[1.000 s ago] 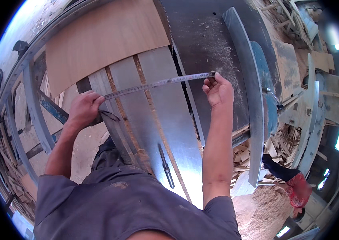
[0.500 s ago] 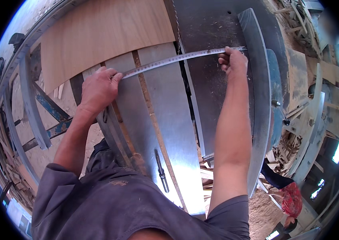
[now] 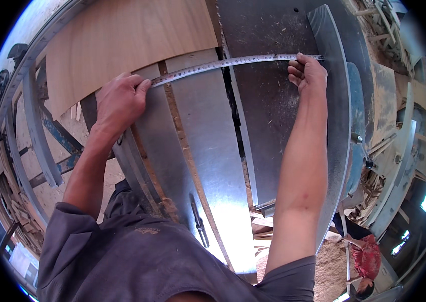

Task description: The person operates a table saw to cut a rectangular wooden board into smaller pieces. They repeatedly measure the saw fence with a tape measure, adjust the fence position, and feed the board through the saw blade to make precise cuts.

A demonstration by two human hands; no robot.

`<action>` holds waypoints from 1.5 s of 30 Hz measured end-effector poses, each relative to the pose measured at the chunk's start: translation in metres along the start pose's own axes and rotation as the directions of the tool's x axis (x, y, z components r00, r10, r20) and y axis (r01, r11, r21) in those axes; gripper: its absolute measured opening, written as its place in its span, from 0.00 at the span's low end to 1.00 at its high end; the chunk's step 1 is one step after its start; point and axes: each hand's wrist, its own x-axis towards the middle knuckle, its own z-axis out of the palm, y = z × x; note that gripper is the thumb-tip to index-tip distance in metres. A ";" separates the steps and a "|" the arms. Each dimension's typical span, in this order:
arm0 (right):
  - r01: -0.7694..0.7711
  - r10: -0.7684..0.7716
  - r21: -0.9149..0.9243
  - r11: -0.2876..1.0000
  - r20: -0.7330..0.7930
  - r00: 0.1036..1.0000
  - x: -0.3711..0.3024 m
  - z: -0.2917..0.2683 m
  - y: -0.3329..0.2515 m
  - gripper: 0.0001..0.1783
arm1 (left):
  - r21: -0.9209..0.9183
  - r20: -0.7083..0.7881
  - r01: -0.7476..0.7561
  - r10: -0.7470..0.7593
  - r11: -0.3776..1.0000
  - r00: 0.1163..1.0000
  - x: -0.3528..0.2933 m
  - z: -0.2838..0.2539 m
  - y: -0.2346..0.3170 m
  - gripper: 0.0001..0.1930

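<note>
A white tape measure (image 3: 233, 62) is pulled out across the metal saw table, bowing slightly between my hands. My left hand (image 3: 121, 99) is closed on its left end, over the table edge beside a wood sheet (image 3: 132, 40); whatever case lies in the palm is hidden. With thumb and fingers my right hand (image 3: 308, 73) pinches the tape near its other end. The tape's tip reaches the base of a long upright metal fence (image 3: 329, 38). Below the tape runs a dark slot (image 3: 234, 108) between the light metal plates and the darker tabletop (image 3: 268, 136).
A slotted metal bracket (image 3: 199, 221) lies on the light plate near my body. At left stands a metal frame with rails (image 3: 36, 126). Offcuts and sawdust (image 3: 331, 261) cover the floor at right, where a person in red (image 3: 366, 256) works with a long thin strip.
The view has shifted slightly, with the fence and my right hand appearing further right. Both hands keep their grip on the tape. The other person's arms have moved.
</note>
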 end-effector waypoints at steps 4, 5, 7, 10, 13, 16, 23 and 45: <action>0.009 -0.010 0.039 0.999 0.008 1.000 -0.002 -0.002 0.002 0.08 | 0.007 -0.009 -0.005 0.005 1.000 1.000 -0.001 0.001 0.000 0.15; 0.016 -0.017 0.054 0.998 0.015 1.000 -0.002 -0.003 0.002 0.08 | 0.004 -0.013 -0.004 0.004 1.000 1.000 -0.001 0.001 0.000 0.15; 0.014 -0.015 0.071 0.997 0.019 1.000 -0.003 -0.004 0.003 0.08 | -0.001 -0.018 -0.016 0.016 1.000 1.000 -0.001 0.002 -0.001 0.15; 0.024 -0.026 0.089 0.996 0.016 1.000 -0.005 -0.004 0.004 0.09 | -0.001 -0.021 -0.025 0.025 1.000 0.999 -0.001 0.002 -0.002 0.14; 0.030 -0.032 0.100 0.995 0.013 0.999 -0.004 -0.004 0.005 0.09 | -0.012 -0.034 -0.040 0.040 0.999 0.999 0.000 0.003 -0.004 0.14; 0.044 -0.045 0.110 0.993 0.008 0.999 -0.004 -0.005 0.007 0.09 | -0.021 -0.030 -0.040 0.039 0.999 0.999 0.001 0.003 -0.003 0.14; 0.076 -0.072 0.135 0.988 -0.032 0.997 -0.006 -0.005 0.009 0.09 | -0.033 -0.009 -0.022 0.022 0.999 1.000 0.002 0.000 0.000 0.14; 0.328 -0.332 -0.057 0.943 -0.090 0.939 -0.189 -0.049 0.104 0.12 | -0.192 0.088 -0.165 0.185 0.967 0.979 -0.003 0.011 -0.024 0.15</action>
